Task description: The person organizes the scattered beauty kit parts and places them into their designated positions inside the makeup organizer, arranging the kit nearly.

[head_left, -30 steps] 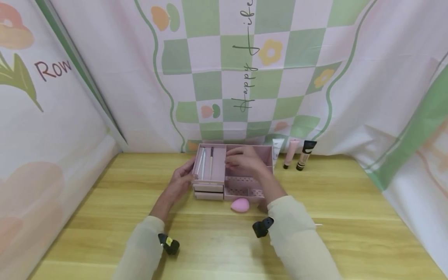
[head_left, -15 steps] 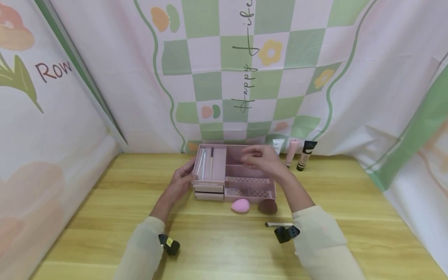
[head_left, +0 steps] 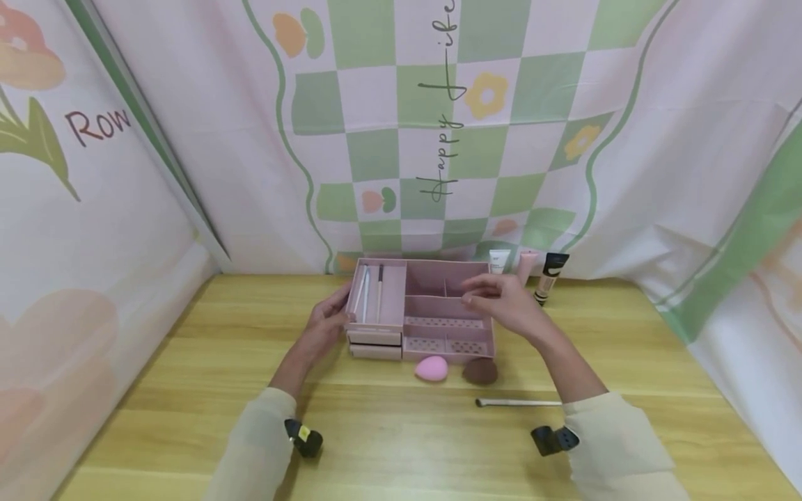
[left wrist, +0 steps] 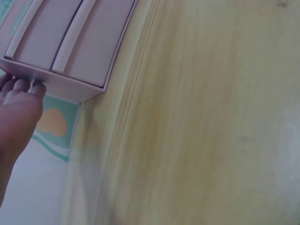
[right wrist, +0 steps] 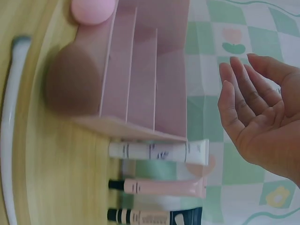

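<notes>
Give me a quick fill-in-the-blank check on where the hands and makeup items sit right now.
1. The left hand touches the ____ side of the pink organizer.
2. The right hand holds ____.
3. Beside the pink sponge lies a ____ sponge.
4. The loose brush lies on the ____.

Missing words: left; nothing; brown; table

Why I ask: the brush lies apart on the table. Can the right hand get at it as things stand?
Probably yes: the right hand is open and holds nothing, and the brush lies bare on the table by that forearm.
</notes>
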The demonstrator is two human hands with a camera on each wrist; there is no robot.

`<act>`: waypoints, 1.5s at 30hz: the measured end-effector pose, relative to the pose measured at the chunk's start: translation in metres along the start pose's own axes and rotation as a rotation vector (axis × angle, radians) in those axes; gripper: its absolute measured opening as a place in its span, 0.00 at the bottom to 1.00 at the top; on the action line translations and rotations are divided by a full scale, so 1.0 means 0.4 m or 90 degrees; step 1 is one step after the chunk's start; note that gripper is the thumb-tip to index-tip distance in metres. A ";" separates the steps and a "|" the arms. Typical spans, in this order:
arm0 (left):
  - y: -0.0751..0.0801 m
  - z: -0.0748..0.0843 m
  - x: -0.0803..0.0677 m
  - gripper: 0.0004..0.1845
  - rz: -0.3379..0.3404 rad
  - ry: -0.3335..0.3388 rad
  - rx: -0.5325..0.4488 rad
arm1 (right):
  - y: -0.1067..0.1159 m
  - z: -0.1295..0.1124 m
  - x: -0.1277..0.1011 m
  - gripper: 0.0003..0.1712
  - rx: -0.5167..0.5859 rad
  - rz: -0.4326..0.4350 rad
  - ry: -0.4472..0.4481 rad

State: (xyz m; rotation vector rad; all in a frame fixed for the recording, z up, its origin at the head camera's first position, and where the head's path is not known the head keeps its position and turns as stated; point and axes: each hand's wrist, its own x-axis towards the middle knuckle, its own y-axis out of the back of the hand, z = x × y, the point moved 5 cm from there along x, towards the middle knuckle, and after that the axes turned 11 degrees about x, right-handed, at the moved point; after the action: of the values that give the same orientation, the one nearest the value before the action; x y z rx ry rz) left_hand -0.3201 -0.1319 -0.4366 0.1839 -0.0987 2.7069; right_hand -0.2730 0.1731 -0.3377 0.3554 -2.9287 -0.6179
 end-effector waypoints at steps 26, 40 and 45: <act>0.000 0.001 0.002 0.40 0.008 0.007 0.007 | 0.061 0.181 -0.174 0.19 -0.131 -0.130 0.040; 0.005 -0.002 0.000 0.39 0.011 0.001 0.014 | 0.029 0.267 -0.214 0.11 -0.092 -0.214 0.011; 0.002 -0.002 0.001 0.39 0.006 -0.005 0.010 | 0.019 0.292 -0.222 0.09 -0.078 -0.225 -0.010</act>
State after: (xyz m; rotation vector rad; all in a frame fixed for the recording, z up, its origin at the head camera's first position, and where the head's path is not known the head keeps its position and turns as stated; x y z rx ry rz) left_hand -0.3207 -0.1324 -0.4375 0.1983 -0.0801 2.7180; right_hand -0.2089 0.2472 -0.4473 0.8657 -2.8440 -0.8401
